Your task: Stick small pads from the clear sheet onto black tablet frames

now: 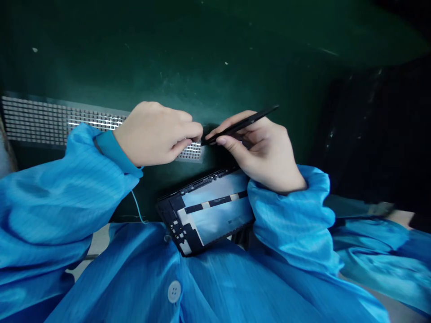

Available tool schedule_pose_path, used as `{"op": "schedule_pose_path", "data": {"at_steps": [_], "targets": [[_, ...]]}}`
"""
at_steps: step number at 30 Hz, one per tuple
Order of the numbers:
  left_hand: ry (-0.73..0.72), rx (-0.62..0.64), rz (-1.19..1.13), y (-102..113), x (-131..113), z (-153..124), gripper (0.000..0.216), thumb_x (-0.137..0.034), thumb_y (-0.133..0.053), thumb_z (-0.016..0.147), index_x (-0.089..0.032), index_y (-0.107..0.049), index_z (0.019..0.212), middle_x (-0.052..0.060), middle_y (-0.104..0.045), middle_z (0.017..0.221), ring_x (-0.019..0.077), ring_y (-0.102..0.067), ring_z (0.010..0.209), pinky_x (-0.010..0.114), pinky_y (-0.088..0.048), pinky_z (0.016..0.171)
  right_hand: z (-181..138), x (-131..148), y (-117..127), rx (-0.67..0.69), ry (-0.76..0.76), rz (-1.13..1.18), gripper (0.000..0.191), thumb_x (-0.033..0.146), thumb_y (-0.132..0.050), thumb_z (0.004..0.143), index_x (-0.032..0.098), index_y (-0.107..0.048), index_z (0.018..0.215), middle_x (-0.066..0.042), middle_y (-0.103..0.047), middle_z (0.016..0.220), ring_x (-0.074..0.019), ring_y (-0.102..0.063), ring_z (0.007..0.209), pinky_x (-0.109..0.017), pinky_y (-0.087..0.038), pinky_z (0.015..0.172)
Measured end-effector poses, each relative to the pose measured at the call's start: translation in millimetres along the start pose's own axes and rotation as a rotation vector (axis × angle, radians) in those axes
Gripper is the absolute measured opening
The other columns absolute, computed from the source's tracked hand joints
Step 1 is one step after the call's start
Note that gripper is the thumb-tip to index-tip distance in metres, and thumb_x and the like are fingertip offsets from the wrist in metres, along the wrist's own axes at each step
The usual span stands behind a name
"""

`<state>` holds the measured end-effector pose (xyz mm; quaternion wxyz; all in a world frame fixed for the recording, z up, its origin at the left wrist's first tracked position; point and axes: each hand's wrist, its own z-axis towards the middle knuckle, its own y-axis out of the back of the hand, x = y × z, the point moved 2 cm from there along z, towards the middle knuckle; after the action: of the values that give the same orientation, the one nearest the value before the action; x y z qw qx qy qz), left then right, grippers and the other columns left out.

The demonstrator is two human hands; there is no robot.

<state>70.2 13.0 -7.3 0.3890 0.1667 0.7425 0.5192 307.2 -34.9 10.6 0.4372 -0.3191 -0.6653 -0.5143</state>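
Note:
My left hand (155, 133) is closed in a pinch at the right end of a long strip of small white gridded parts (50, 121); what its fingertips hold is too small to make out. My right hand (261, 150) grips black tweezers (240, 125), whose tip meets the left fingertips over the strip's end. Below both hands an opened tablet frame (208, 208) with dark borders and pale inner panels lies tilted at the near edge of the green work surface, partly covered by my right sleeve.
The dark green work surface (208, 49) stretches away behind the hands. A thin blue cord (137, 208) hangs from my left cuff. A dark shape (370, 130) fills the right side. My blue coat fills the lower view.

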Motion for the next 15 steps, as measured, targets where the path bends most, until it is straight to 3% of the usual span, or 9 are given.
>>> {"op": "schedule_pose_path", "data": {"at_steps": [3, 5, 8, 11, 15], "targets": [[0.008, -0.013, -0.017, 0.1, -1.4, -0.5, 0.034, -0.03, -0.051, 0.103, -0.028, -0.081, 0.119, 0.003, -0.074, 0.1, 0.0303, -0.079, 0.105, 0.043, -0.053, 0.091, -35.7, 16.4, -12.2, -0.15, -0.093, 0.178, 0.018, 0.046, -0.082, 0.106, 0.032, -0.08, 0.116, -0.004, -0.087, 0.108, -0.0252, -0.085, 0.094, -0.042, -0.075, 0.086], [0.009, -0.005, -0.02, 0.5, -2.4, -0.3, 0.032, -0.031, -0.053, 0.104, -0.029, -0.081, 0.118, 0.003, -0.074, 0.099, 0.0304, -0.079, 0.107, 0.042, -0.053, 0.091, -68.4, 25.1, -33.1, -0.232, -0.154, 0.24, 0.013, 0.042, -0.077, 0.109, 0.035, -0.078, 0.12, -0.005, -0.086, 0.105, -0.0268, -0.085, 0.091, -0.044, -0.075, 0.078], [0.012, 0.013, -0.017, 1.7, -4.1, 0.9, 0.027, -0.041, -0.062, 0.105, -0.031, -0.081, 0.121, 0.002, -0.075, 0.102, 0.0311, -0.079, 0.108, 0.041, -0.053, 0.09, -108.3, 29.9, -72.2, -0.331, -0.142, 0.235, 0.011, 0.032, -0.069, 0.112, 0.037, -0.074, 0.12, -0.005, -0.085, 0.103, -0.03, -0.086, 0.097, -0.052, -0.077, 0.084], [0.026, 0.029, 0.0, 2.1, -4.7, 1.7, 0.028, -0.044, -0.069, 0.103, -0.03, -0.081, 0.124, 0.002, -0.076, 0.101, 0.0318, -0.079, 0.106, 0.04, -0.054, 0.089, -122.1, 28.2, -98.0, -0.446, -0.058, 0.195, 0.015, 0.025, -0.066, 0.111, 0.036, -0.071, 0.12, -0.006, -0.084, 0.103, -0.0305, -0.085, 0.101, -0.058, -0.076, 0.092], [0.033, -0.003, -0.037, 1.2, -2.9, 0.9, 0.026, -0.04, -0.07, 0.102, -0.03, -0.082, 0.122, 0.002, -0.075, 0.095, 0.0329, -0.079, 0.109, 0.042, -0.055, 0.092, -116.0, 25.3, -104.4, -0.444, -0.053, 0.199, 0.021, 0.021, -0.068, 0.11, 0.036, -0.072, 0.124, -0.005, -0.087, 0.11, -0.0285, -0.085, 0.106, -0.057, -0.075, 0.099]]}}
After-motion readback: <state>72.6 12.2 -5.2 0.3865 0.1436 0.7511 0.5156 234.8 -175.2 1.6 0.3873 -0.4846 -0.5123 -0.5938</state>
